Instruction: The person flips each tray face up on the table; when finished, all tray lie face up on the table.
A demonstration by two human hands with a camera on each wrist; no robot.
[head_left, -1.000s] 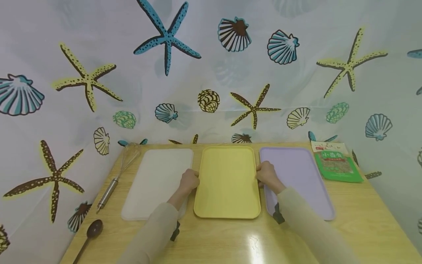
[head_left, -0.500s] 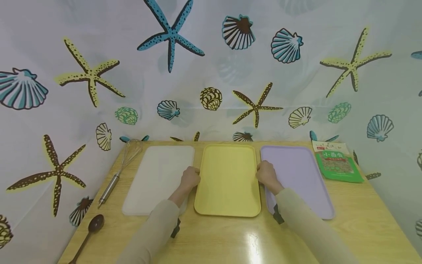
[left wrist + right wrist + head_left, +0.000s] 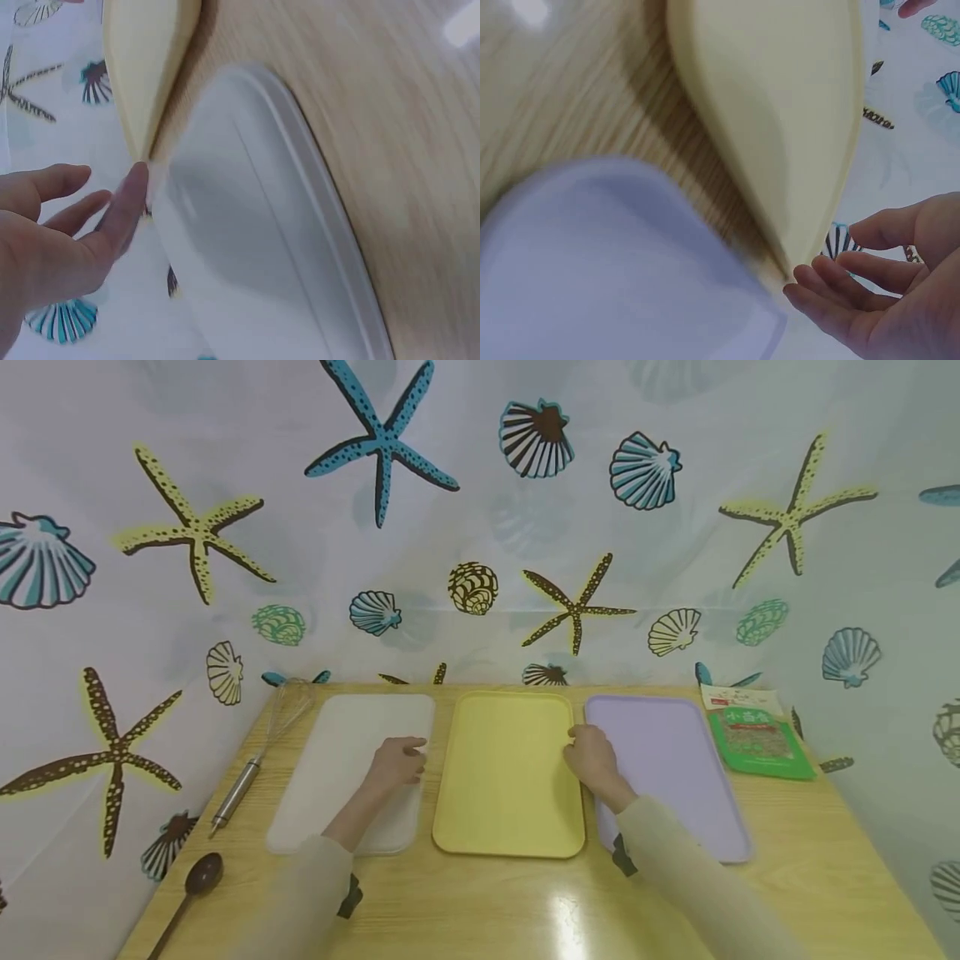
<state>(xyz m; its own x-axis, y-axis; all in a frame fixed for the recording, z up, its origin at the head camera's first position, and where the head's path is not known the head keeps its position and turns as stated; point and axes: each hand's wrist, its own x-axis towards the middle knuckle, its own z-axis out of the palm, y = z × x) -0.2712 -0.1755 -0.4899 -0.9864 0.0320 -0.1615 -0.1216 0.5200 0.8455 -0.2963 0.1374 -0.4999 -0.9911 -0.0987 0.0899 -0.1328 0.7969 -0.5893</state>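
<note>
A yellow tray [image 3: 510, 777] lies between a white tray [image 3: 330, 777] and a lavender tray [image 3: 667, 768], all flat on the wooden table. My left hand [image 3: 396, 762] is over the right part of the white tray, apart from the yellow one; the left wrist view shows its fingers [image 3: 124, 206] spread and holding nothing. At the yellow tray's right edge is my right hand [image 3: 592, 758], its fingertips overlapping the rim in the head view. Its thumb and loosely bent fingers [image 3: 829, 311] have a gap with nothing in it, as the right wrist view shows.
A whisk [image 3: 247, 777] and a dark brown spoon [image 3: 202, 877] lie along the table's left side. On the right is a green seasoning packet [image 3: 757, 739] beside the lavender tray. Behind the table hangs a curtain [image 3: 465, 518] printed with shells and starfish.
My left hand has let go of the yellow tray's left edge and moved left over the white tray. The right hand's fingers have loosened at the right edge. The trays stay in place.
</note>
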